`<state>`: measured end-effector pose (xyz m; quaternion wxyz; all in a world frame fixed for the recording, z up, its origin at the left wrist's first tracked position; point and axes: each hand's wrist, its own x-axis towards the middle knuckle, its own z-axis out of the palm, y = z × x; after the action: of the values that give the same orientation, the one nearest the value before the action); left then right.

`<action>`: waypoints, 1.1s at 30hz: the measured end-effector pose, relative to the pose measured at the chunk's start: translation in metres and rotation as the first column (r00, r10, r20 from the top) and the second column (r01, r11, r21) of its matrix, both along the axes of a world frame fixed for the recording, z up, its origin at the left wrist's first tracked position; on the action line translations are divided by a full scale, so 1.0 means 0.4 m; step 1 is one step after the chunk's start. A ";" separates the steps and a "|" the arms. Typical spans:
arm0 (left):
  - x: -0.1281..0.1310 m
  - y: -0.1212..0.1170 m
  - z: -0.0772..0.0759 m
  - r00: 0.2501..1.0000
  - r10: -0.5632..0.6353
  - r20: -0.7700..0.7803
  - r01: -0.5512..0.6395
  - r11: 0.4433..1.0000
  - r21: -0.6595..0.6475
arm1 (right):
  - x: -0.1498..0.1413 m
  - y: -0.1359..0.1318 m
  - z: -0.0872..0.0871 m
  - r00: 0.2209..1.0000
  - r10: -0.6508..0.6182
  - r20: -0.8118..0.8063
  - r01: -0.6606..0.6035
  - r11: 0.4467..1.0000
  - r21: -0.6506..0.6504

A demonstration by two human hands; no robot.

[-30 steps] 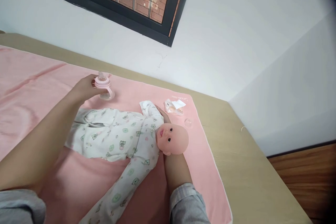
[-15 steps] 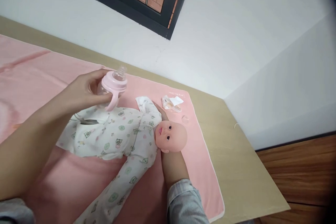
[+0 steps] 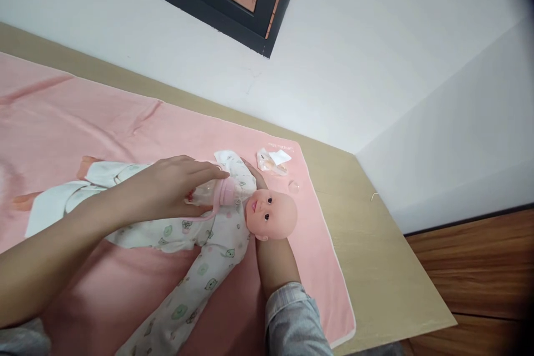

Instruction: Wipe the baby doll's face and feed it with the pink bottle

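A bald baby doll (image 3: 273,217) in a white sleepsuit with green and pink prints lies on its back. My left hand (image 3: 167,186) is closed around a clear baby bottle (image 3: 204,193) with a pink collar and handle. The bottle is tilted flat over the doll's chest, its nipple pointing at the doll's mouth; whether they touch I cannot tell. My right forearm passes beneath the doll's head and neck. Only part of my right hand (image 3: 256,174) shows past the doll's shoulder, its fingers hidden behind the sleeve.
A pink blanket (image 3: 308,267) covers much of the wooden surface (image 3: 375,278). Beyond the doll's head lie a small clear plastic packet with white paper (image 3: 273,161) and a clear dome-shaped cap (image 3: 294,186). A white wall and dark-framed window (image 3: 233,14) stand behind.
My left hand has brought the bottle from the blanket's far side, up and right, then down over the doll's chest, tipping it from upright to flat. My right arm stays under the head.
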<state>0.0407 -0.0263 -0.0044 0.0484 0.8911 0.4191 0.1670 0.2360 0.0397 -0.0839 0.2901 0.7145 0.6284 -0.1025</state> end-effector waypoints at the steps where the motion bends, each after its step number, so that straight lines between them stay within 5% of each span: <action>1: 0.003 0.003 -0.008 1.000 -0.027 -0.002 0.027 0.999 0.043 | -0.004 -0.003 0.008 0.992 -0.068 0.107 0.081 0.990 -0.119; 4: 0.007 0.012 -0.037 0.996 -0.086 -0.023 0.088 0.987 0.133 | -0.007 -0.003 0.020 0.886 -0.087 0.456 0.326 0.817 -0.476; 6: 0.008 0.012 -0.049 0.991 -0.119 -0.054 0.126 0.977 0.173 | -0.005 0.002 0.022 0.885 -0.001 0.465 0.337 0.691 -0.640; 7: 0.009 0.011 -0.051 0.989 -0.133 -0.071 0.145 0.971 0.190 | -0.004 0.004 0.023 0.899 0.017 0.437 0.314 0.672 -0.671; 12: 0.020 0.000 -0.038 0.983 -0.156 -0.100 0.172 0.966 0.190 | -0.007 -0.007 0.045 0.869 -0.004 0.495 0.319 0.769 -0.554; 17: 0.030 0.006 -0.041 0.977 -0.186 -0.100 0.200 0.967 0.159 | -0.016 -0.024 0.077 0.856 0.096 0.508 0.293 0.720 -0.629; 25: 0.022 0.011 -0.061 0.969 -0.212 -0.123 0.234 0.951 0.200 | -0.014 -0.030 0.090 0.926 -0.294 0.237 0.360 0.875 -0.324; 29: 0.024 0.007 -0.059 0.971 -0.217 -0.099 0.233 0.954 0.189 | -0.014 -0.023 0.082 0.961 -0.167 0.222 0.244 0.889 -0.386; 33: 0.028 0.004 -0.054 0.973 -0.205 -0.107 0.223 0.955 0.193 | -0.015 -0.022 0.081 0.985 -0.080 0.151 0.122 0.947 -0.296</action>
<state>0.0519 -0.0246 -0.0259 -0.0435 0.9379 0.3024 0.1642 0.2299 0.0308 -0.0515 0.4334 0.6980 0.5461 -0.1634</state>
